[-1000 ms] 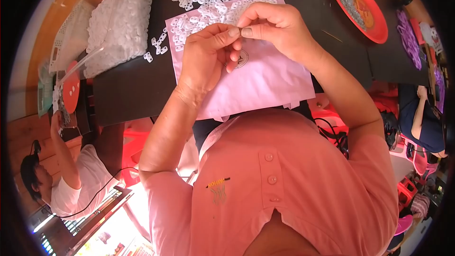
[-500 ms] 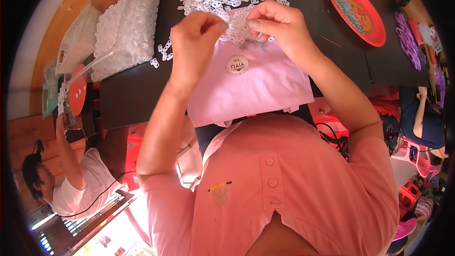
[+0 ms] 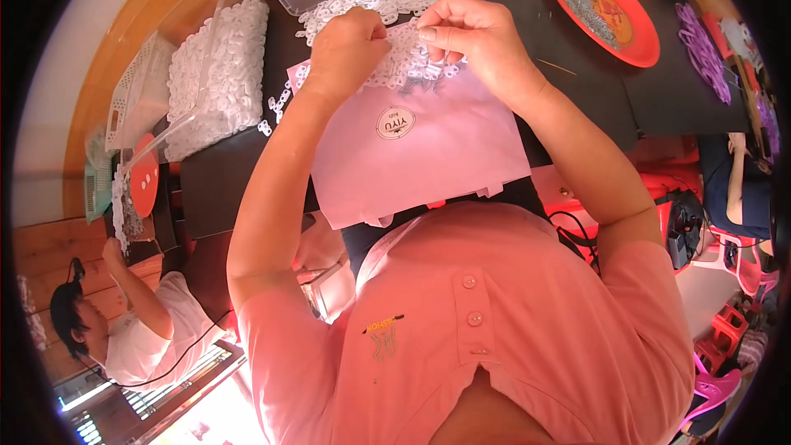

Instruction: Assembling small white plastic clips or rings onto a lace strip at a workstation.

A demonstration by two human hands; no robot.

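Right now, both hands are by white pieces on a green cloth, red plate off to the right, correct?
One slip: the head view shows a pink cloth, not green. Left hand and right hand are by white pieces on it, with the red plate off to the right.

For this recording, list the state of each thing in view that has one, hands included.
Left hand: fingers curled in; grip hidden.
Right hand: thumb and index finger close; grip unclear.
Pink bag: spread flat, partly covered.
White pieces: loose, piled over the bag's far part.
Red plate: holding grey metal bits.
Purple strands: bundled.
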